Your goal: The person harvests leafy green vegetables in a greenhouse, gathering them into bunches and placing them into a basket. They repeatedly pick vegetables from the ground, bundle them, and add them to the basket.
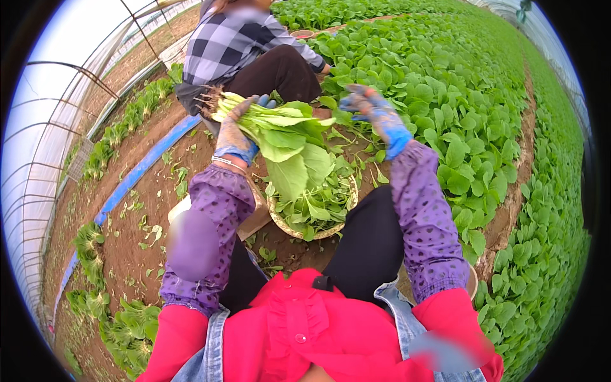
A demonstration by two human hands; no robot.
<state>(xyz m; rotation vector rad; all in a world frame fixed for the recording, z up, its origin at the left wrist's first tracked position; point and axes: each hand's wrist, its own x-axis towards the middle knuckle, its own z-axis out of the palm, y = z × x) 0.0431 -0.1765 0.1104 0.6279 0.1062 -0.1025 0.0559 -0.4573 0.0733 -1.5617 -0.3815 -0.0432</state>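
My left hand (237, 135), in a soiled blue glove, is closed around a bunch of leafy greens (283, 137). Their brown roots stick out at the left and the broad leaves hang to the right. My right hand (375, 114), gloved the same way, is held up at the edge of the growing greens (433, 102), its fingers stretched to the left and apart, nothing visible in them. Below the bunch, between my knees, stands a round pale basket (277, 221) with loose green leaves in it. The hanging leaves cover part of its far side.
A person in a checked shirt (219, 48) crouches ahead at the left, one hand at the plants. A blue strip (147, 159) runs along the bare soil (137, 210) on the left. Bundled greens (130, 334) lie beyond it and near my left. Another container's rim (473, 283) shows by my right elbow.
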